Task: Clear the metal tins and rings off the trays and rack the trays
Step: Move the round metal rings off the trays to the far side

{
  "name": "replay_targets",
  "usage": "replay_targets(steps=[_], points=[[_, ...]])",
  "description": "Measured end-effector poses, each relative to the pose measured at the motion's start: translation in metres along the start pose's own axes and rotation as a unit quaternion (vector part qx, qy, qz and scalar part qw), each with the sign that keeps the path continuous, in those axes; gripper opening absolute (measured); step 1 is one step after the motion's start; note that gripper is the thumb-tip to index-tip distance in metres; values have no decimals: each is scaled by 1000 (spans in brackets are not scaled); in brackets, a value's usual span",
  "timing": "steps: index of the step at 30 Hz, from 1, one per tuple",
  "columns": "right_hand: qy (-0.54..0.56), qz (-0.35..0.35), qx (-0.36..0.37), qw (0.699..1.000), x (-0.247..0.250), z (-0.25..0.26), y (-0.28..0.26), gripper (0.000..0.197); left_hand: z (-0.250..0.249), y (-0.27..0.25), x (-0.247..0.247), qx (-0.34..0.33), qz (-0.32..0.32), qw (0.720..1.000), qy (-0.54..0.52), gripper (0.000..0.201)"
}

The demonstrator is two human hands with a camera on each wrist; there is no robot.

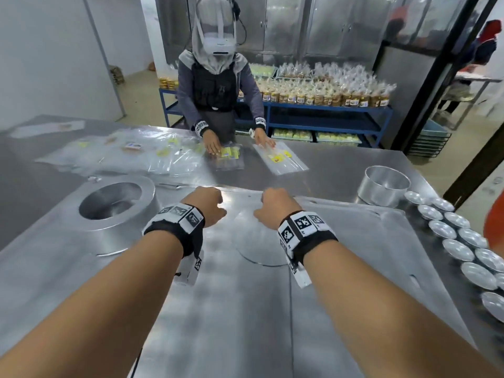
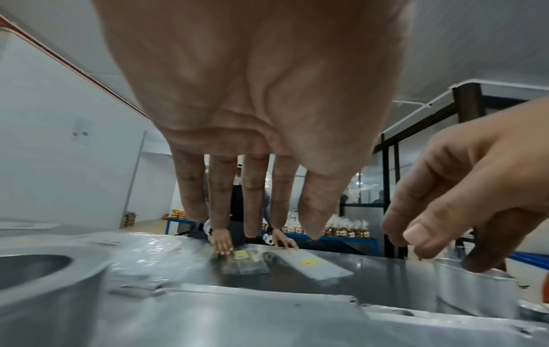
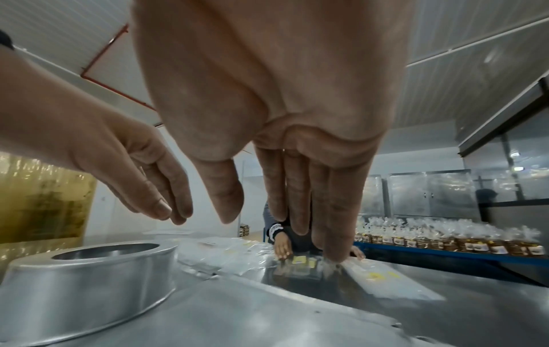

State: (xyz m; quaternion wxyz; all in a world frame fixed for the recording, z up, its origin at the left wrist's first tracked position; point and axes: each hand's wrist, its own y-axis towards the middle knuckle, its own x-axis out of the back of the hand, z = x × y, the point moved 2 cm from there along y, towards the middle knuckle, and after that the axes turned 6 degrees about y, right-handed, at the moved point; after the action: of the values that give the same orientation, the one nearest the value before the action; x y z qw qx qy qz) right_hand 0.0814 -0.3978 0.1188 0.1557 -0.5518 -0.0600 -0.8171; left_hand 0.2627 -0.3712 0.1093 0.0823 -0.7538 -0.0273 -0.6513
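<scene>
Both hands reach over the metal tray's (image 1: 245, 309) far edge; left hand (image 1: 208, 207) and right hand (image 1: 275, 210) hang with fingers straight, apparently gripping nothing. Ring mould (image 1: 114, 211) sits left.

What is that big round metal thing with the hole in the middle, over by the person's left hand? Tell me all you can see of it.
The ring-shaped tin looks like dull silver aluminium. It is a wide, low cone with sloping sides and a flat top, and a deep round hollow in the middle. It sits with its wide rim down on a metal tray, upright. The left hand hovers beside it; nothing touches it.
</scene>
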Motion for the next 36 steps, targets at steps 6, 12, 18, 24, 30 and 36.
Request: replay_targets(steps=[6,12,18,24,30,36], points=[[9,33,24,999,-70,123,23,13,155,-12,3,59,35,997,32,41],[27,54,27,998,-125,212,59,17,269,-5,-1,104,58,992,29,47],[47,75,5,996,-168,260,98,22,344,25,-14,152,41,987,8,48],[61,45,-29,997,-194,283,136,26,390,49,-41,222,56,973,-19,55],[87,16,-91,992,-213,291,163,33,419,67,-52,267,50,958,-93,38],[100,-6,-129,987,-217,290,169,57,423,59,-41,296,17,938,-181,33]])
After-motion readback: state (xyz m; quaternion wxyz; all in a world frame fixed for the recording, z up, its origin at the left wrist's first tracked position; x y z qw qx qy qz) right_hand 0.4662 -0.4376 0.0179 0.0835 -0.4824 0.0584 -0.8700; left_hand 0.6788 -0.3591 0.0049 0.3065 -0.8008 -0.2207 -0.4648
